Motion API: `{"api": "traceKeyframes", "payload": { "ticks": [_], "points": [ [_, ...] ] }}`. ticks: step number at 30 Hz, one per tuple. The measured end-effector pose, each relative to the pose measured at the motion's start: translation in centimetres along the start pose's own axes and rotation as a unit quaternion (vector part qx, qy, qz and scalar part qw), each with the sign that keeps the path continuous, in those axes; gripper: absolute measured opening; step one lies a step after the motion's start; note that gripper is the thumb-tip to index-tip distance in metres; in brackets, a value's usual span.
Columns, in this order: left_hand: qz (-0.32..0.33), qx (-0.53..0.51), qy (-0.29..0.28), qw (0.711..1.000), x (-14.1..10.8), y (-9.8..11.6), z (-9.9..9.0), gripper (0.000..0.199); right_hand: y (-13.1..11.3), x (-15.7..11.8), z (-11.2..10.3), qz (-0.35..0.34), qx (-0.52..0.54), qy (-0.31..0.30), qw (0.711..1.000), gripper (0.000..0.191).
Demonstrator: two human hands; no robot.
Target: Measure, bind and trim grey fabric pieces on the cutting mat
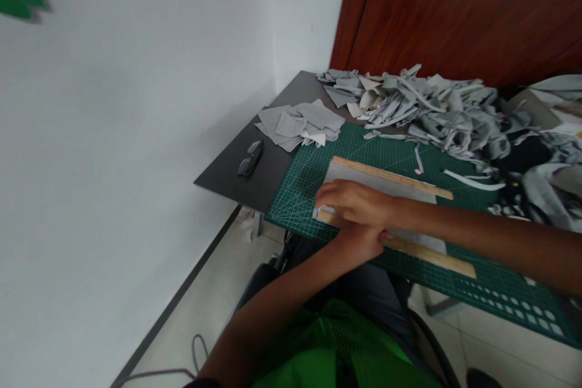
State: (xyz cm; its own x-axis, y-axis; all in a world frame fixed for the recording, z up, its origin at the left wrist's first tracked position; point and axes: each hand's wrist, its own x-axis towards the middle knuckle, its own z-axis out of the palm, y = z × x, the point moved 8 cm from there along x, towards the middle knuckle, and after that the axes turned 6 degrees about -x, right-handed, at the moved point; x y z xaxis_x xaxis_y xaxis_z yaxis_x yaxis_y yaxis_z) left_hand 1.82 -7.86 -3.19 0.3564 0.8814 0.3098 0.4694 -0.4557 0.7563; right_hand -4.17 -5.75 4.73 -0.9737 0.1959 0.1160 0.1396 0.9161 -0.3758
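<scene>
A grey fabric piece (384,180) lies on the green cutting mat (300,194) under two wooden rulers. The near wooden ruler (431,257) runs along its front edge; the far wooden ruler (386,171) lies along its back edge. My left hand (361,247) holds down the near ruler, its fingers partly hidden under my other hand. Crossing above it from the right, my right hand (354,201) is closed at the near ruler's left end. A small pale bit shows below its fingertips; what it holds is hidden.
Cut grey fabric pieces (300,121) lie loosely stacked at the back left. A large heap of fabric scraps (436,103) fills the back right. Dark glasses (251,159) rest on the grey tabletop (222,177). A white wall (159,103) stands at left.
</scene>
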Motion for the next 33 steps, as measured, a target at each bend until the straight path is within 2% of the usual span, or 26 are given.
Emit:
{"api": "traceKeyframes", "payload": {
  "ticks": [6, 15, 18, 23, 33],
  "points": [
    [0.013, -0.006, -0.031, 0.999, -0.2, 0.3, 0.1, 0.016, 0.8, 0.9, 1.2, -0.043, -0.015, -0.055, 0.997, 0.043],
    [0.023, -0.015, -0.034, 0.999, 0.0, 0.5, 0.3, 0.028, 0.9, 1.1, 2.1, -0.05, -0.065, -0.102, 0.991, 0.034],
    [0.032, -0.017, -0.032, 0.999, 0.1, 0.6, 0.3, 0.032, 1.0, 1.1, 2.2, -0.052, -0.074, -0.105, 0.99, 0.032],
    [0.031, -0.015, -0.035, 0.999, 0.1, 0.8, 0.2, 0.026, 1.0, 1.2, 2.0, -0.055, -0.088, -0.09, 0.99, 0.032],
    [0.026, -0.026, -0.04, 0.999, 0.1, 0.9, 0.0, 0.025, 0.3, 1.3, 2.0, -0.074, -0.016, -0.123, 0.989, 0.034]
  ]
}}
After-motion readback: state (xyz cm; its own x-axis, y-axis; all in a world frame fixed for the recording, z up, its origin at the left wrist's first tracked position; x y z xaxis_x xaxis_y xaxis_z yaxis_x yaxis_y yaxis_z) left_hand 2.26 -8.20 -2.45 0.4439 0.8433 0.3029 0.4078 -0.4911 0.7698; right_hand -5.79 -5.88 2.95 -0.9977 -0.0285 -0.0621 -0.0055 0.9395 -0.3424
